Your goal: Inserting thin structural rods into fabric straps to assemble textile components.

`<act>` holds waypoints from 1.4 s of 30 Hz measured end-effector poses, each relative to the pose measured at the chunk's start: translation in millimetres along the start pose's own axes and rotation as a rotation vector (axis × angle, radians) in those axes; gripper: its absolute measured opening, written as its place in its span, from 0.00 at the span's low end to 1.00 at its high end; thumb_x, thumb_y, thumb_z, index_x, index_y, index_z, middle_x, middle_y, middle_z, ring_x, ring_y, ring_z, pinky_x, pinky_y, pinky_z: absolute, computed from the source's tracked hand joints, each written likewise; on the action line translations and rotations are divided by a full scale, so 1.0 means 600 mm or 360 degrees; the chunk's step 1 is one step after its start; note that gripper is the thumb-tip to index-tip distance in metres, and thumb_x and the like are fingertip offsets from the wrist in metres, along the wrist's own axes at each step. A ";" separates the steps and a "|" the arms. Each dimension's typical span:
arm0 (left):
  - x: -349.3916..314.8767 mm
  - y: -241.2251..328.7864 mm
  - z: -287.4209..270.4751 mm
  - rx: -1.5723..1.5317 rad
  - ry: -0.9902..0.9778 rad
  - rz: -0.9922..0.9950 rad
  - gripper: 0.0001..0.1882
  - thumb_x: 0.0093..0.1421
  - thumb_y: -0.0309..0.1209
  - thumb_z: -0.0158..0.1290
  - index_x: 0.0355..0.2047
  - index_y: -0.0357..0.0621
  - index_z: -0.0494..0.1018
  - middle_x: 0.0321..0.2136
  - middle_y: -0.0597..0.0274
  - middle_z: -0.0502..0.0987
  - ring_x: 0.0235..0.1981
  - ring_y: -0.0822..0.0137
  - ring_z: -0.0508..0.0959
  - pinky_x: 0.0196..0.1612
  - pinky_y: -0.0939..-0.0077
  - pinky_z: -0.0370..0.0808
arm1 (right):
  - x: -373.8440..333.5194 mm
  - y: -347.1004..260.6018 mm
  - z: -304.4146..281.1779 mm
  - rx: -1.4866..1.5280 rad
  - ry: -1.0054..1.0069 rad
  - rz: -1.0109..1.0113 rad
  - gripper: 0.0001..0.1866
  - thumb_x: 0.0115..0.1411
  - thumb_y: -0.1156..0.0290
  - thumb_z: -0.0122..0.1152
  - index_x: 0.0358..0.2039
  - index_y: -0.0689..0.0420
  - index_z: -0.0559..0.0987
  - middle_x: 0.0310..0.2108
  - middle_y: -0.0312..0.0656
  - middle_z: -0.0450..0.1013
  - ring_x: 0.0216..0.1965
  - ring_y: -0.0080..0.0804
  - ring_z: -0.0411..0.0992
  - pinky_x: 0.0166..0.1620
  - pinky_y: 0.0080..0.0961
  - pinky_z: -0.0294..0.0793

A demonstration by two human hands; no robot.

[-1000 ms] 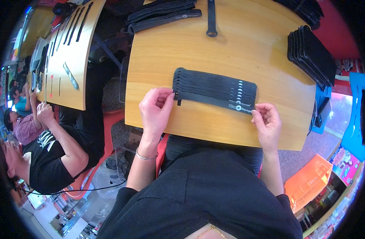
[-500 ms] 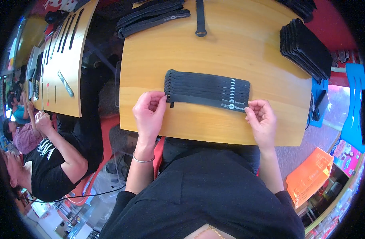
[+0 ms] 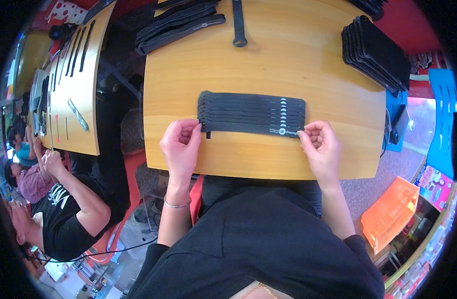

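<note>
Several black hook-and-loop straps [image 3: 243, 107] lie overlapped in a flat row in the middle of the wooden table, each a little nearer to me than the one before. White print marks line up near their right ends. At the left end of the nearest strap [image 3: 238, 126], my left hand [image 3: 180, 149] pinches with thumb and forefinger, beside a small black tab. My right hand [image 3: 320, 152] pinches the same strap's right end, its other fingers curled. This strap lies along the near edge of the row.
Folded black straps [image 3: 181, 32] are piled at the table's far left, and a single strap [image 3: 239, 30] lies beside them. A thick stack of black straps [image 3: 375, 55] sits at the far right. To the left, a co-worker [image 3: 74, 214] sits at another table [image 3: 86, 117] bearing loose straps.
The nearest strap's right end has moved up against the row, so it now lies in line with the others. Both hands keep their pinch. The whole view has shifted slightly.
</note>
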State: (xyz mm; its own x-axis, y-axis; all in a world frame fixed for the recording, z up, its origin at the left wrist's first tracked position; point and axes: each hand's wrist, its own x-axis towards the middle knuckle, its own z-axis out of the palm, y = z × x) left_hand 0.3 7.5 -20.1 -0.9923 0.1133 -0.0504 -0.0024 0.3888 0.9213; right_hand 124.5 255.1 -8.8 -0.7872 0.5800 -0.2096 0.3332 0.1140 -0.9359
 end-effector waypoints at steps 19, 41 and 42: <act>0.001 0.006 -0.002 0.0063 0.0003 0.0009 0.03 0.51 0.18 0.55 0.27 0.36 0.73 0.23 0.67 0.72 0.23 0.80 0.72 0.25 0.88 0.69 | 0.004 -0.008 -0.002 -0.0085 -0.0014 0.0027 0.09 0.51 0.79 0.63 0.29 0.60 0.70 0.22 0.33 0.71 0.23 0.15 0.70 0.26 0.13 0.70; 0.000 0.003 0.002 0.0033 0.0020 0.0048 0.03 0.52 0.18 0.55 0.27 0.36 0.73 0.22 0.67 0.72 0.22 0.80 0.72 0.25 0.88 0.69 | 0.004 -0.009 0.003 -0.0201 0.0049 -0.0070 0.09 0.50 0.78 0.63 0.28 0.59 0.70 0.20 0.35 0.71 0.21 0.18 0.71 0.25 0.16 0.71; 0.000 0.002 0.003 0.0035 0.0025 0.0059 0.03 0.52 0.18 0.55 0.27 0.36 0.73 0.22 0.67 0.72 0.22 0.80 0.72 0.25 0.88 0.69 | 0.004 -0.009 0.003 -0.0202 0.0054 -0.0073 0.09 0.50 0.78 0.63 0.28 0.59 0.70 0.20 0.35 0.71 0.21 0.18 0.71 0.25 0.16 0.71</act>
State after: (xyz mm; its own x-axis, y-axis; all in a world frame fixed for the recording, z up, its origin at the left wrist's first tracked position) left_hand 0.6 9.4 -19.8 -0.9935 0.1138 -0.0105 0.0367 0.4045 0.9138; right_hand 119.8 254.2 -5.0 -0.7856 0.5988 -0.1557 0.3619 0.2406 -0.9007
